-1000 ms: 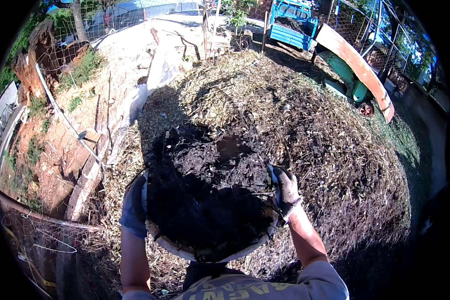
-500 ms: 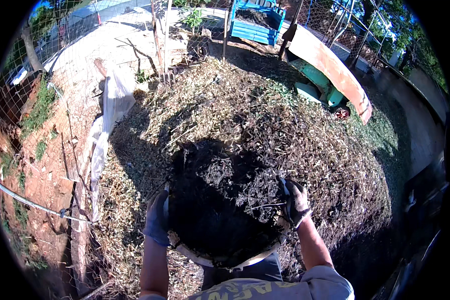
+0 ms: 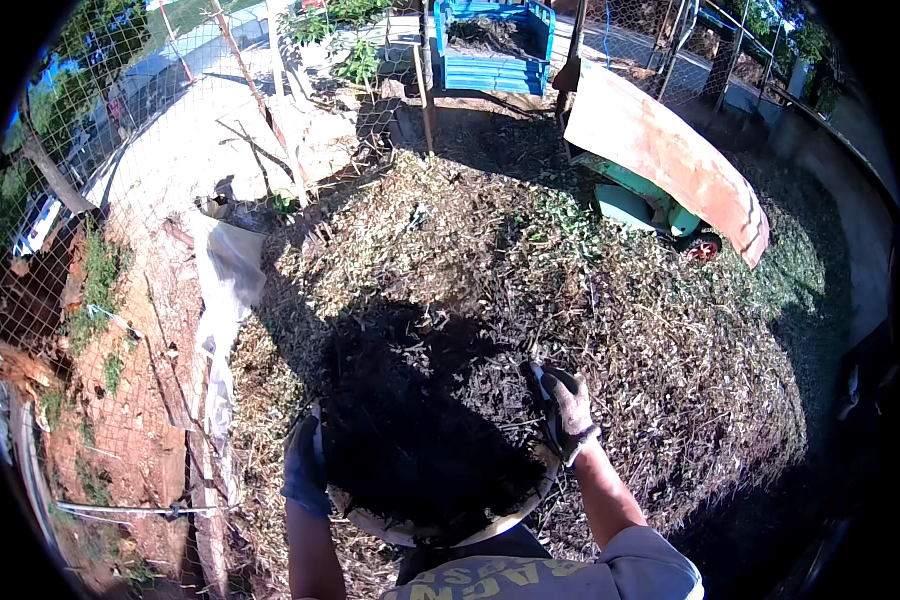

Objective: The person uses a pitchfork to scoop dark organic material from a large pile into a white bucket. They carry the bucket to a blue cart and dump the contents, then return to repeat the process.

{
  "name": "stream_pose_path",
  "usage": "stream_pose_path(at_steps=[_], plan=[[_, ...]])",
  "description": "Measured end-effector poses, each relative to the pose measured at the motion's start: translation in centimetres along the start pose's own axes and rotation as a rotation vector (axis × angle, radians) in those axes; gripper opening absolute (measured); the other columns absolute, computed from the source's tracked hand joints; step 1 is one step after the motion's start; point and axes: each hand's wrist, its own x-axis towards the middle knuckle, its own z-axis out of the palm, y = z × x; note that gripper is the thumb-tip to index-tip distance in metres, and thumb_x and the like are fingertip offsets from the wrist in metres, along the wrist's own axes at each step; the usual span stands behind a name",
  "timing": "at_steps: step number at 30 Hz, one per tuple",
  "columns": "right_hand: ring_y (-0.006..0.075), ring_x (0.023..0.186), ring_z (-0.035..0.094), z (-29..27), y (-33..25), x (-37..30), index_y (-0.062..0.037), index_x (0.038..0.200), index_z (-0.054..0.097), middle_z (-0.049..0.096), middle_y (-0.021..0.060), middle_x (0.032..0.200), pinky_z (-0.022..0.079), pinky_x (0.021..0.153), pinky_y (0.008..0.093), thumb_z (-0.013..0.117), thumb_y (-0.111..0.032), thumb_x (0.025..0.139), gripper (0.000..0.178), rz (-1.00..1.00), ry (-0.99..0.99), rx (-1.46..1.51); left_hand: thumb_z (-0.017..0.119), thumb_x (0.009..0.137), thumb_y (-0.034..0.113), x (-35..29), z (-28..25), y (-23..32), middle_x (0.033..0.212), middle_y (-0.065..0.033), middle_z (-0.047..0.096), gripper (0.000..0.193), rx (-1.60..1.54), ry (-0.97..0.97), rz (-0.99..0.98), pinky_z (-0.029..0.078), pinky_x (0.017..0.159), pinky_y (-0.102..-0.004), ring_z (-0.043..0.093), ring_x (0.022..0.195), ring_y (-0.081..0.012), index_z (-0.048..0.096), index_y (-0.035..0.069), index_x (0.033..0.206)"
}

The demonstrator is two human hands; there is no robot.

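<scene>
Here's the tub (image 3: 375, 526), pale-rimmed, over the heap's near edge, squarely between two gloved hands: left hand (image 3: 306, 465) and right hand (image 3: 568, 408) clamp opposite sides. Dark, crumbly matter (image 3: 420, 440) fills it; heap (image 3: 670, 370) spreads beyond, blue cart (image 3: 495, 76) past its far edge.

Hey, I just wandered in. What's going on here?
A person's gloved left hand and right hand grip opposite sides of a pale-rimmed tub, held before the body. Dark, clumpy material fills it. A broad heap of dry plant litter spreads ahead, with a blue cargo bed beyond.
</scene>
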Motion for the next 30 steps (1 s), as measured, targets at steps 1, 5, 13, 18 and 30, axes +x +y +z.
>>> stream_pose_path(at_steps=[1,5,13,18,30], plan=[[0.0149,0.082,0.059,0.5,-1.7,1.1,0.0050,0.118,0.059,0.065,0.0078,0.097,0.050,0.070,0.0281,0.061,-0.024,0.088,0.042,0.019,-0.042,-0.062,0.053,0.093,0.019,0.0,0.6,1.2,0.099,-0.0100,0.064,0.026,-0.231,0.018,-0.153,0.050,0.081,-0.0311,0.061,0.091,-0.0187,0.061,-0.001,0.107],[0.0149,0.082,0.059,8.4,-13.1,13.9,0.0049,0.118,0.059,0.066,0.0084,0.096,0.049,0.070,0.0282,0.061,-0.025,0.088,0.043,0.017,-0.118,-0.099,0.058,0.090,0.008,15.5,-1.3,3.4,0.101,-0.0146,0.064,0.023,0.164,0.071,0.084,0.051,0.080,-0.0332,0.062,0.091,-0.0227,0.059,-0.002,0.111],[0.0153,0.081,0.060,15.0,-13.3,28.2,0.0056,0.113,0.061,0.067,0.0089,0.091,0.048,0.072,0.0290,0.058,-0.022,0.089,0.037,-0.023,-0.079,-0.260,0.050,0.093,0.008,30.1,3.8,-3.2,0.116,-0.0171,0.060,0.032,0.132,-0.115,-0.132,0.046,0.091,-0.0353,0.058,0.104,-0.0254,0.053,-0.001,0.123],[0.0159,0.082,0.061,26.7,-23.1,46.4,0.0061,0.117,0.058,0.066,0.0095,0.098,0.050,0.072,0.0284,0.055,-0.021,0.091,0.038,-0.009,-0.011,-0.167,0.051,0.093,0.018,54.4,4.9,-5.0,0.113,-0.0137,0.061,0.035,-0.295,-0.115,-0.286,0.046,0.090,-0.0330,0.058,0.103,-0.0232,0.055,0.000,0.122],[0.0297,0.092,0.063,28.8,-41.0,75.1,-0.0001,0.115,0.061,0.066,0.0173,0.103,0.050,0.081,0.0355,0.055,-0.007,0.077,0.038,-0.745,0.087,-1.021,0.049,0.093,0.014,94.2,17.1,6.0,0.117,-0.0152,0.060,0.034,-0.123,-0.263,0.126,0.044,0.095,-0.0350,0.056,0.110,-0.0249,0.052,-0.002,0.123]])
